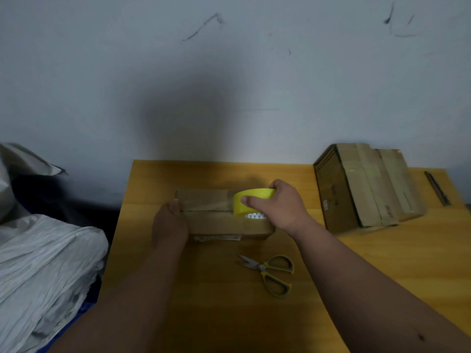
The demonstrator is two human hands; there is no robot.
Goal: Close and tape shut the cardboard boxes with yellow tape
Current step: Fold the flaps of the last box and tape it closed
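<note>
A flat cardboard box [219,225] lies closed in the middle of the wooden table [229,314]. My right hand [283,205] grips a roll of yellow tape [244,200] standing on the box's right part, thumb on the roll's near side. A translucent strip of tape runs leftward from the roll along the box's middle seam. My left hand [169,225] holds the box's left end, with fingers curled over the top edge at the strip's end.
Yellow-handled scissors [272,272] lie on the table in front of the box. Taped cardboard boxes [362,189] stand at the back right, with a dark narrow tool [437,188] beyond them. Grey sacks [43,271] are piled left of the table.
</note>
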